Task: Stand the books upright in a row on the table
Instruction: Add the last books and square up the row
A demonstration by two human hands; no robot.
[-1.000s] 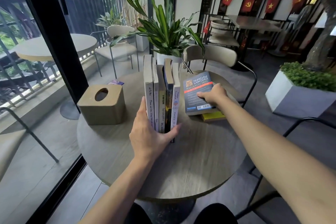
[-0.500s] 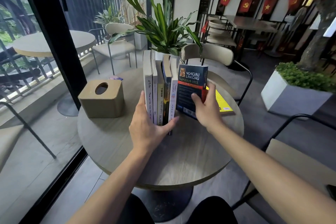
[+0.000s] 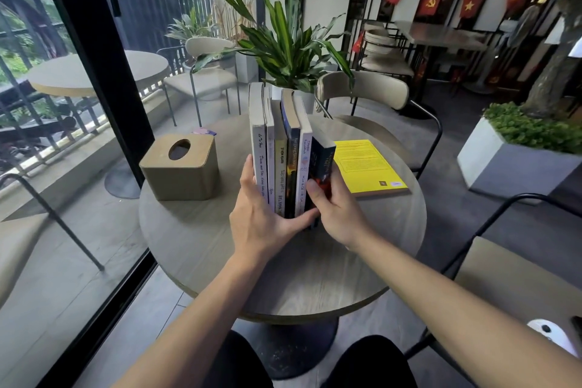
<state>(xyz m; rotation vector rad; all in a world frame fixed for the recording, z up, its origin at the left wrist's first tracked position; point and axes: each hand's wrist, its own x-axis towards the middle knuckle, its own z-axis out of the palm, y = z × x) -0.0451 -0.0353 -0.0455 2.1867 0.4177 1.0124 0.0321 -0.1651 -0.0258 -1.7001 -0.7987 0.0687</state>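
Note:
Several books stand upright in a row (image 3: 280,151) at the middle of the round wooden table (image 3: 220,261), spines facing me. My left hand (image 3: 261,217) clasps the near end of the row, fingers on the leftmost book, thumb under the right side. My right hand (image 3: 333,208) grips a dark blue book (image 3: 322,161) that stands upright against the row's right end, touching it. A yellow book (image 3: 367,167) lies flat on the table to the right.
A tan tissue box (image 3: 181,168) sits on the table's left part. A potted plant (image 3: 283,41) and a chair (image 3: 378,94) are behind the table; another chair (image 3: 510,268) is at the right. A glass door frame (image 3: 94,72) runs along the left.
My right hand lifted the dark blue book off the yellow book, turned it upright and brought it left against the row. My left hand kept holding the row.

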